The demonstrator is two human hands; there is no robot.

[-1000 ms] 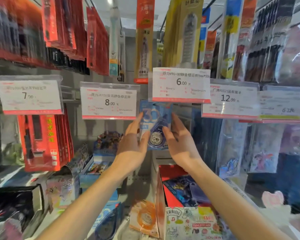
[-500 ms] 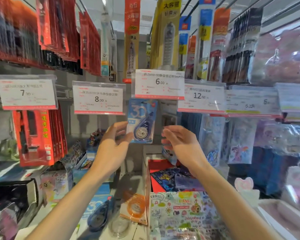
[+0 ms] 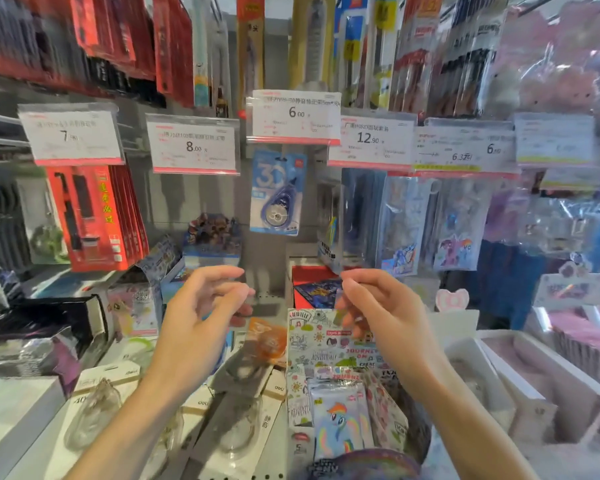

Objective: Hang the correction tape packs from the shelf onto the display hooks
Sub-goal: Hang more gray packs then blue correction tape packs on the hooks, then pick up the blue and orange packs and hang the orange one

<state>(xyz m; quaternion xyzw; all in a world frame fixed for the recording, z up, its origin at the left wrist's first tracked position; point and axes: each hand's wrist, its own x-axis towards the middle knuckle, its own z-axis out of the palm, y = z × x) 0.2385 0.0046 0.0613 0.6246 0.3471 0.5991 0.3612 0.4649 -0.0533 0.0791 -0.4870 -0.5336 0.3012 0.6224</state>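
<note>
Overhead, a glossy blue blister pack point(image 3: 278, 192) hangs; both hands, left point(image 3: 201, 317) and right point(image 3: 383, 313), loosely curled, hold nothing.

Both hands, left point(image 3: 201, 306) and right point(image 3: 378, 306), hover empty, fingers loosely curled.

A tape pack point(image 3: 278, 192) hangs at twelve o'clock under the price tag point(image 3: 296, 116), above more packs point(image 3: 238, 415) on the shelf point(image 3: 32, 441) at six.

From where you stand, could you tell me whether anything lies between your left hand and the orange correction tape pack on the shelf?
Nothing visible does. The left hand hovers empty just above and left of the orange correction tape pack, which lies on the shelf with its top face exposed. The right hand is off to the side.
</note>
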